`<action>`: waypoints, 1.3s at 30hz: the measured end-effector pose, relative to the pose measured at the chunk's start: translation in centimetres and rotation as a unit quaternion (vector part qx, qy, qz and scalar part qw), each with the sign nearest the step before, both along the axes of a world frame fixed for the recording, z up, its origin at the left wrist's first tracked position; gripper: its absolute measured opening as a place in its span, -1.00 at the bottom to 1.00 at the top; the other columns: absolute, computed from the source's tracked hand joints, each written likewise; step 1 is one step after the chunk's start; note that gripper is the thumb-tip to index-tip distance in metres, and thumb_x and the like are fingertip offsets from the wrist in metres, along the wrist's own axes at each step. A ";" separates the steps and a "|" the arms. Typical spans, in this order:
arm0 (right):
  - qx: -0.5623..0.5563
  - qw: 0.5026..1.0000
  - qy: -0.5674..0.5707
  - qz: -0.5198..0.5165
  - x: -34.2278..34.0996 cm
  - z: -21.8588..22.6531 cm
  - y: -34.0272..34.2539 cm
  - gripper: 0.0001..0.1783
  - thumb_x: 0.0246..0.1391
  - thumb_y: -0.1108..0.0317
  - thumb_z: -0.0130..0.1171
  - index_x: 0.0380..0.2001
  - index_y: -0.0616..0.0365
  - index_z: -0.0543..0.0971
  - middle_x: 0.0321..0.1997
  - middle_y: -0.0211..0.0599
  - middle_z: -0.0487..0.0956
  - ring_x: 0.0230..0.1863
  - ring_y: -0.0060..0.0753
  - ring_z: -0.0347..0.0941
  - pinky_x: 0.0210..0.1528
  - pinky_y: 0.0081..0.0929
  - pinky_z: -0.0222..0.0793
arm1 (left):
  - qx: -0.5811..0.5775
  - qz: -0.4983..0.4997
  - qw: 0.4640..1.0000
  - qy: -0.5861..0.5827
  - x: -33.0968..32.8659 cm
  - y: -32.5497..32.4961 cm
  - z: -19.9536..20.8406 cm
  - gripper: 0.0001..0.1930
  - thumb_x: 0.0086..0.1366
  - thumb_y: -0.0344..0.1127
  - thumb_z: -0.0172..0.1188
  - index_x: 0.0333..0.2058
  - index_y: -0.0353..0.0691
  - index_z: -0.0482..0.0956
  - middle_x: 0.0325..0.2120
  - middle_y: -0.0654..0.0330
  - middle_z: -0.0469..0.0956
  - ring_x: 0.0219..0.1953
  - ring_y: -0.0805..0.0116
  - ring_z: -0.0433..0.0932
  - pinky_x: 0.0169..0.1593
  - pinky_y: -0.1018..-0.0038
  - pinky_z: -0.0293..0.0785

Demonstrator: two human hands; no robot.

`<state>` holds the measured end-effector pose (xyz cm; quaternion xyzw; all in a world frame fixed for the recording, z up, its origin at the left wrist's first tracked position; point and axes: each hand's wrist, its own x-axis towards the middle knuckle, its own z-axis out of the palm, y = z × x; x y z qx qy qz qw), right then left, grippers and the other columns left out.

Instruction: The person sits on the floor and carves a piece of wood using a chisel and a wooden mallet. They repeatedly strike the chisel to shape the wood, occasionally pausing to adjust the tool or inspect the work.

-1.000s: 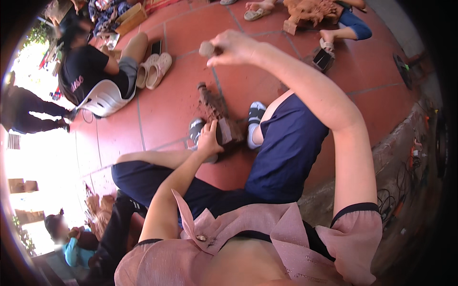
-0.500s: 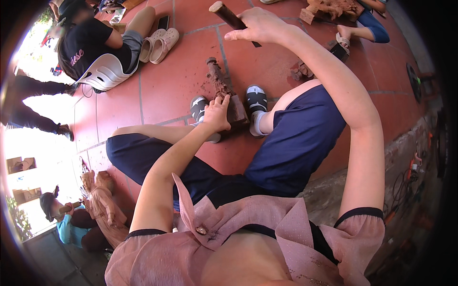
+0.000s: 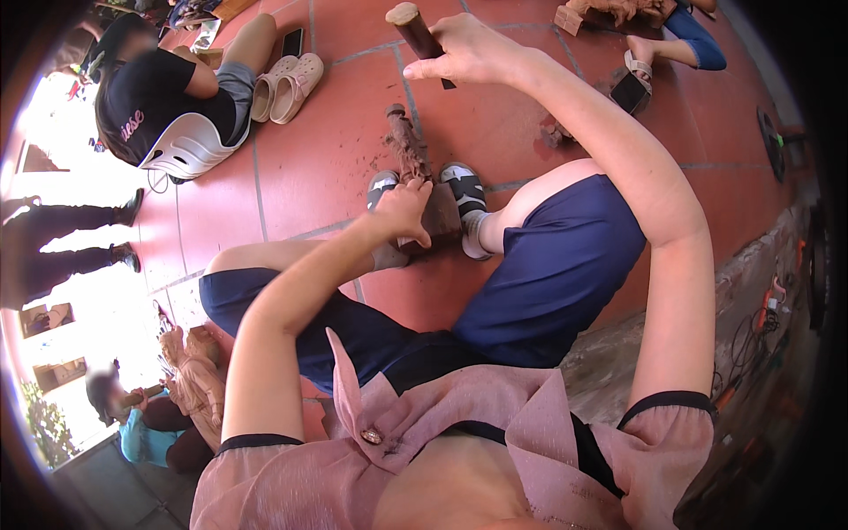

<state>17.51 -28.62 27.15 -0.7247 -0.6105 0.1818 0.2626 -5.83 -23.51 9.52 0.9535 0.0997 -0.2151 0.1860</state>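
Observation:
A brown wood carving (image 3: 408, 146) with a knobbly, figure-like upper part stands on a blocky base (image 3: 443, 221) between my feet. My left hand (image 3: 406, 210) rests on its lower part, fingers curled over the wood and thumb apart on the near side. Whether a small tool is under those fingers cannot be seen. Raised beyond the carving and to its right, my right hand (image 3: 473, 51) is closed around a dark wooden club (image 3: 413, 31) with a pale round end. The club is tilted and apart from the carving.
Sandals on my feet (image 3: 465, 187) flank the carving. Wood chips lie on the red tiles (image 3: 327, 132). At far left a person (image 3: 168, 88) sits near beige clogs (image 3: 296, 88). A robed wooden statue (image 3: 196, 380) stands left; cables (image 3: 760, 322) lie right.
My right hand and the club have shifted slightly left in view. The left hand's fingers have moved a little on the carving, which appears turned slightly.

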 end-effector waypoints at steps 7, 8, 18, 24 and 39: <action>0.010 1.000 0.013 0.010 2.2 -4.3 2.1 -0.84 -0.31 0.35 0.19 -0.63 0.20 0.47 -0.67 -0.32 0.47 -0.56 -0.36 0.40 -0.43 -0.41 0.33 | -0.088 -0.018 0.990 -0.106 8.4 13.3 8.4 -0.50 0.01 -0.22 0.33 -0.02 -0.16 0.55 -0.25 0.10 0.60 -0.25 0.26 0.60 -0.13 0.36 0.52; 0.036 0.999 0.035 0.010 3.0 -5.5 2.0 -0.85 -0.34 0.39 0.19 -0.62 0.20 0.47 -0.66 -0.32 0.47 -0.55 -0.37 0.40 -0.42 -0.41 0.32 | -0.111 0.001 0.979 -0.169 9.8 14.6 9.5 -0.53 0.01 -0.21 0.30 -0.04 -0.15 0.56 -0.34 0.10 0.62 -0.28 0.22 0.61 -0.14 0.35 0.52; -0.067 0.869 0.481 -0.091 4.8 -22.6 5.5 -0.80 -0.12 0.39 0.38 -0.40 0.13 0.58 -0.59 -0.43 0.55 -0.63 -0.66 0.42 -0.57 -0.65 0.36 | -0.190 0.051 0.976 -0.094 12.7 23.7 5.0 -0.53 0.15 -0.39 0.25 0.08 -0.19 0.46 -0.23 0.24 0.56 -0.24 0.52 0.53 -0.11 0.55 0.47; -0.002 0.911 0.402 -0.095 3.6 -26.8 7.4 -0.71 -0.21 0.34 0.39 -0.37 0.17 0.57 -0.56 -0.42 0.55 -0.49 -0.57 0.49 -0.40 -0.58 0.39 | -0.347 0.068 0.924 -0.144 15.7 21.0 1.2 -0.53 0.17 -0.39 0.22 0.09 -0.22 0.45 -0.19 0.19 0.56 -0.23 0.47 0.54 -0.07 0.48 0.48; 0.022 0.886 0.433 -0.163 1.0 -30.5 7.8 -0.72 -0.10 0.37 0.27 -0.29 0.27 0.54 -0.49 -0.38 0.59 -0.46 -0.54 0.54 -0.36 -0.53 0.49 | -0.225 -0.014 0.962 -0.152 19.6 16.2 -3.2 -0.64 0.10 -0.28 0.25 -0.13 -0.27 0.46 -0.35 0.06 0.57 -0.29 0.18 0.58 -0.24 0.30 0.49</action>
